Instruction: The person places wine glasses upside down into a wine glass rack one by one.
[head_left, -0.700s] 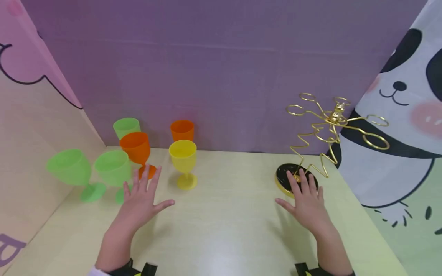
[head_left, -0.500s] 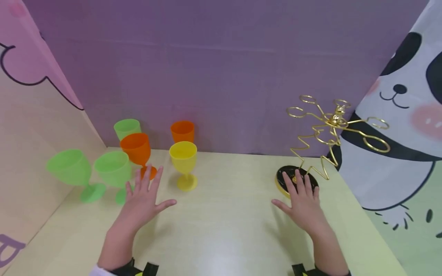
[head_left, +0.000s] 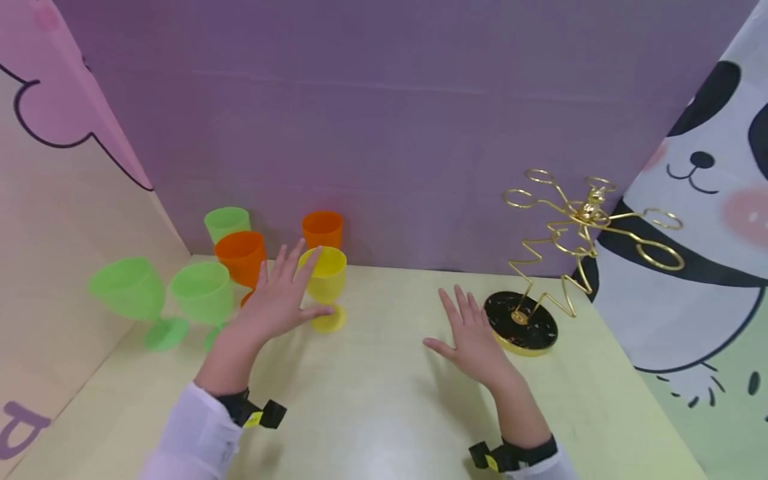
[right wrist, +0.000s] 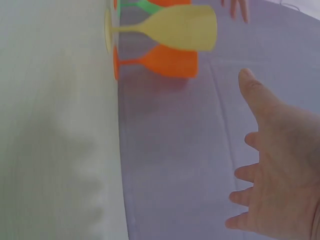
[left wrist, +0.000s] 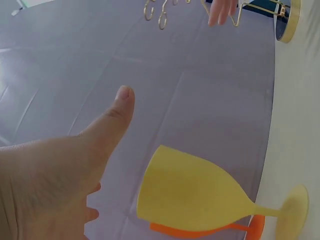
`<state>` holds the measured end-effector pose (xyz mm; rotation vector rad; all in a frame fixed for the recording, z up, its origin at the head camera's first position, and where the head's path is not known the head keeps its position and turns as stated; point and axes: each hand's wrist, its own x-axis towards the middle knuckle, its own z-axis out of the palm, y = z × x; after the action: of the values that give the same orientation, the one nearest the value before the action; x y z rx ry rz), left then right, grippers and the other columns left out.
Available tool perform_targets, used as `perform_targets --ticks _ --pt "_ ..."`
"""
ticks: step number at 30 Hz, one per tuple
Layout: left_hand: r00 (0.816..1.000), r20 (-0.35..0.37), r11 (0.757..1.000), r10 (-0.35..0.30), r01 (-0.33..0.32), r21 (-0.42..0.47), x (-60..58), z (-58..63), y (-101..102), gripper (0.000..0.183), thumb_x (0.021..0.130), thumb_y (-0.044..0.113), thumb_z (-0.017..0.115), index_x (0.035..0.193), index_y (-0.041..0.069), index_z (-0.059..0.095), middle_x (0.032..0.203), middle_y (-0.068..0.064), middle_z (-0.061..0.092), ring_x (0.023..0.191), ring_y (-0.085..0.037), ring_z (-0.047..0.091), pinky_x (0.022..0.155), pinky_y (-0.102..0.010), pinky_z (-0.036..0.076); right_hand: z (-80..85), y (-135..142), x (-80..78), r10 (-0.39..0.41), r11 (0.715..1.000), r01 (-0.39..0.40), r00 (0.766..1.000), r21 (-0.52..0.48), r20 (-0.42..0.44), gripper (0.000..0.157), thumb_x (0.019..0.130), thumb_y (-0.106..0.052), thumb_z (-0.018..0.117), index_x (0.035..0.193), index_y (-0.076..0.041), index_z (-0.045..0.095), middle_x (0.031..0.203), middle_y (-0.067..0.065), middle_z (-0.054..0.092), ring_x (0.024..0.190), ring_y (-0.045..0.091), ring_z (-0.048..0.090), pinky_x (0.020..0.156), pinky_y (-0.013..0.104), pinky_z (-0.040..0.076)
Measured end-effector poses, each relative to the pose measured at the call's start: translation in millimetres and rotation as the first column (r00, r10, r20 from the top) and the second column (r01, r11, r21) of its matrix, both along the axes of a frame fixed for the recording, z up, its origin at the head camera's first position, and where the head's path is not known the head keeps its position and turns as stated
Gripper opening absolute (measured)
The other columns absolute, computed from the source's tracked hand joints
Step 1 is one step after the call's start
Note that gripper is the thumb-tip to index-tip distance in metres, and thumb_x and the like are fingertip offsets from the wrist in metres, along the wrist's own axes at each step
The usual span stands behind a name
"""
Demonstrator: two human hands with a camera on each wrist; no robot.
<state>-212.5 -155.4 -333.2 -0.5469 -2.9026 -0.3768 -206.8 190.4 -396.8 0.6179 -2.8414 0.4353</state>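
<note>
My left hand [head_left: 276,303] hovers over the table with fingers spread, near a yellow goblet [head_left: 327,283] that it partly covers in the head view. In the left wrist view that goblet [left wrist: 187,192] stands below my thumb, apart from it. My right hand [head_left: 471,340], also spread and holding nothing, is in the air left of a gold wire rack [head_left: 582,217] with a round black base [head_left: 521,321]. Behind my left hand stand an orange goblet [head_left: 241,257] and, further right, a second orange goblet [head_left: 323,229]. Green goblets [head_left: 202,293] stand upright at the left.
The pale table [head_left: 384,393] meets a purple cloth wall [head_left: 384,147] at the back. A pink and cream panel [head_left: 66,233] bounds the left side. On the right hangs a panda-print panel [head_left: 690,300]. Black straps [head_left: 246,407] are around both wrists.
My left hand has moved right and forward, in front of the yellow goblet. My right hand has moved left, away from the rack's base. The goblets and rack have stayed in place.
</note>
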Motion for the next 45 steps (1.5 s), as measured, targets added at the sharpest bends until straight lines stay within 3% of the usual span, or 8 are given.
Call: perform_targets --ticks 6,11,16,26,33,40,45 --pt "0.997 0.065 0.997 -0.051 0.054 -0.046 -26.6 11.7 16.7 0.099 0.078 0.067 0.052 0.146 0.027 -0.008 0.153 -0.011 -0.011 0.135 -0.037 -0.01 0.104 -0.067 0.002 -4.8 -25.1 -5.0 0.042 0.999 -0.042 0.997 -0.007 0.059 0.089 0.082 -0.062 0.051 0.147 -0.024 0.003 0.153 0.015 -0.002 0.136 0.035 -0.004 0.106 0.063 0.009" --pt "0.991 0.096 0.993 -0.089 0.096 -0.072 -45.7 12.2 24.4 0.098 0.079 0.066 0.052 0.146 0.028 -0.009 0.153 -0.013 -0.007 0.136 -0.039 -0.006 0.105 -0.067 0.003 -8.5 -42.8 -7.6 0.07 0.998 -0.069 0.991 -0.015 0.112 0.089 0.083 -0.062 0.051 0.147 -0.027 0.0 0.153 0.013 -0.002 0.137 0.032 -0.005 0.108 0.061 0.009" --pt "0.986 0.135 0.985 -0.096 0.113 -0.127 -56.6 8.7 27.1 0.098 0.078 0.069 0.05 0.147 0.025 -0.004 0.153 -0.014 -0.006 0.136 -0.039 -0.005 0.105 -0.066 0.002 -15.3 -58.8 -7.9 0.108 0.994 -0.106 0.982 -0.02 0.156 0.088 0.083 -0.062 0.05 0.147 -0.027 0.001 0.153 0.012 -0.002 0.137 0.032 -0.004 0.107 0.061 0.011" --pt "0.979 0.167 0.967 -0.115 0.149 -0.207 -65.4 -1.6 27.8 0.097 0.077 0.072 0.048 0.147 0.027 -0.002 0.153 -0.013 -0.003 0.136 -0.039 -0.006 0.106 -0.065 0.003 -27.7 -81.7 -3.3 0.171 0.985 -0.165 0.956 -0.045 0.237 0.087 0.083 -0.058 0.053 0.147 -0.024 0.004 0.153 0.013 0.002 0.137 0.034 0.0 0.107 0.061 0.014" --pt "0.977 0.183 0.967 -0.11 0.148 -0.208 -68.7 -1.7 28.4 0.094 0.077 0.071 0.049 0.147 0.028 0.004 0.154 -0.012 0.001 0.136 -0.037 -0.005 0.105 -0.065 -0.001 -28.3 -86.9 -3.3 0.197 0.98 -0.2 0.953 -0.012 0.232 0.087 0.083 -0.065 0.046 0.147 -0.025 0.003 0.153 0.014 0.002 0.136 0.037 0.004 0.107 0.06 0.015" --pt "0.977 0.179 0.963 -0.116 0.155 -0.221 -68.7 0.8 27.3 0.092 0.078 0.059 0.06 0.147 0.025 0.011 0.153 -0.014 0.007 0.135 -0.04 0.002 0.105 -0.066 0.003 -27.7 -90.5 -5.4 0.21 0.977 -0.212 0.95 -0.015 0.231 0.086 0.084 -0.065 0.045 0.147 -0.025 0.003 0.153 0.014 0.002 0.136 0.037 0.004 0.107 0.06 0.016" --pt "0.98 0.15 0.959 -0.13 0.163 -0.231 -68.6 0.6 26.8 0.089 0.077 0.046 0.068 0.146 0.024 0.015 0.151 -0.015 0.013 0.134 -0.041 0.011 0.104 -0.066 0.013 -30.0 -93.1 -5.2 0.219 0.975 -0.217 0.943 -0.035 0.249 0.085 0.085 -0.061 0.049 0.147 -0.024 0.003 0.153 0.015 0.001 0.136 0.037 0.003 0.107 0.061 0.015"
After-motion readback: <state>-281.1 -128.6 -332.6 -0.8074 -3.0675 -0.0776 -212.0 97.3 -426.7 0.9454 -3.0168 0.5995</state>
